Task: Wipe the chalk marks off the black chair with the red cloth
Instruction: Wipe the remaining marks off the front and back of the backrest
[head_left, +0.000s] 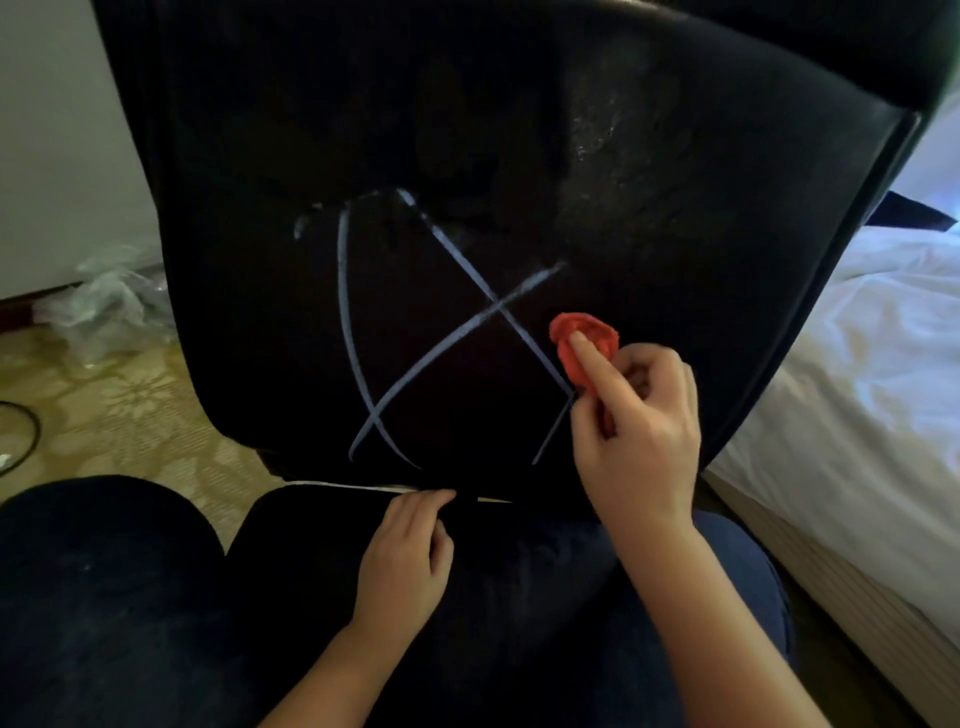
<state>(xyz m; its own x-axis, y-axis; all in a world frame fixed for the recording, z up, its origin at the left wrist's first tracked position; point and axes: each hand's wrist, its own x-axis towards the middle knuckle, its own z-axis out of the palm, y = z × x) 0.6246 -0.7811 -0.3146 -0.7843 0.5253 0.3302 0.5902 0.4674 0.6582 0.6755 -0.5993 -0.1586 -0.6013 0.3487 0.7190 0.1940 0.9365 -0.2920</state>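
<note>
Chalk marks (498, 305) stand mostly unwiped on the chair (675, 208), right hand (641, 447) pinching the cloth (597, 330) beside them, left hand (405, 561) slack.

A bedroom is showing here: a bed with rumpled white sheets (883, 338) is standing on floral-patterned beige carpet (130, 405) beside a plain white wall (52, 130).

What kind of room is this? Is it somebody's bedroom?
Probably a bedroom, maybe in a hotel. There is a bed with rumpled white sheets on the right, a patterned carpet on the floor, and a padded black chair right beside the bed.
</note>
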